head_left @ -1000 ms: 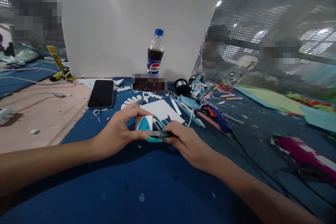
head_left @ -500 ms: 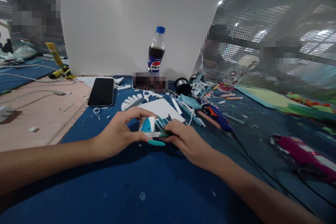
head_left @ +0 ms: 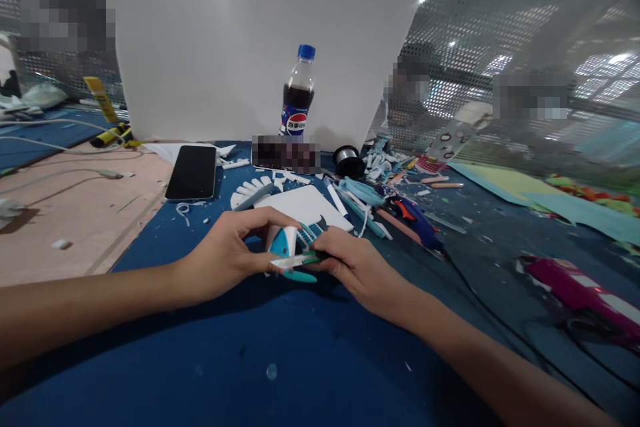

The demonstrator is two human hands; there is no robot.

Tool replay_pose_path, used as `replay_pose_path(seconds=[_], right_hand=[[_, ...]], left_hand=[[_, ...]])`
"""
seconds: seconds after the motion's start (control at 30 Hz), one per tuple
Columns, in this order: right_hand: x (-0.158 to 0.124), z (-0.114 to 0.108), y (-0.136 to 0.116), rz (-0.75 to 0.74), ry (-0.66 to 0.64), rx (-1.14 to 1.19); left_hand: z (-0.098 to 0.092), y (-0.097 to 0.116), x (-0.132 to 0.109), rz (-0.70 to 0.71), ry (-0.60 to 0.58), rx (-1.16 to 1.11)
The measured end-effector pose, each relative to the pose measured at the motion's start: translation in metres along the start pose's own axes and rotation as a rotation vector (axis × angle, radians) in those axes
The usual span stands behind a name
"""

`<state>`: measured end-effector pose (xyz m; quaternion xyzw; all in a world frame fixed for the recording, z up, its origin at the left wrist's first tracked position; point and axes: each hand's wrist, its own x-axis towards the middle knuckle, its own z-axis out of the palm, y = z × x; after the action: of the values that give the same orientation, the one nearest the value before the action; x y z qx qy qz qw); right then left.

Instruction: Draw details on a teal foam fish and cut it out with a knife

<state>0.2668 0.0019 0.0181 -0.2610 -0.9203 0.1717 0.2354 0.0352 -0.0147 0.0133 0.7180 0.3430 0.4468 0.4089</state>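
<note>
Near the middle of the table my left hand (head_left: 225, 253) grips a small blue and white foam model (head_left: 284, 244), fingers over its top and thumb below. It looks fish-like, with a scaly blue patterned part (head_left: 309, 235) and a teal flat piece (head_left: 301, 276) sticking out underneath. My right hand (head_left: 350, 267) is closed on a knife with a dark and green handle, whose silver blade (head_left: 293, 261) points left across the model's near side, close to my left thumb. My fingers hide most of the handle. Whether the blade touches the foam, I cannot tell.
Behind the hands are a white sheet (head_left: 305, 207), a phone (head_left: 193, 172), a cola bottle (head_left: 299, 93) and a wire spool (head_left: 349, 162). Foam scraps (head_left: 383, 163) and a blue glue gun (head_left: 417, 220) lie right. A magenta tool (head_left: 580, 290) with a cord sits farther right.
The knife blade has tilted, its tip now lower on the left beside my left thumb. The model has turned slightly in my left hand. The camera view has shifted a little.
</note>
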Motion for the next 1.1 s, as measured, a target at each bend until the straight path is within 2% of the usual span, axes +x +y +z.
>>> replay_pose_path(seconds=[0.4,0.53,0.87,1.1], right_hand=[[0.0018,0.0009,-0.0014,0.003,-0.024,-0.002],[0.0021,0.0016,0.0002,-0.018,0.008,0.008],[0.0025,-0.0012,0.0019,-0.004,0.036,0.014],[0.0017,-0.0003,0.0032,0.009,0.045,0.016]], left_hand=[[-0.0001,-0.0035,-0.0008,0.009,-0.066,0.071],[-0.0008,-0.0018,-0.0012,0.008,-0.083,0.082],[-0.0027,-0.0006,-0.0009,0.067,-0.053,-0.028],[-0.0024,-0.0035,-0.0005,0.023,-0.063,-0.015]])
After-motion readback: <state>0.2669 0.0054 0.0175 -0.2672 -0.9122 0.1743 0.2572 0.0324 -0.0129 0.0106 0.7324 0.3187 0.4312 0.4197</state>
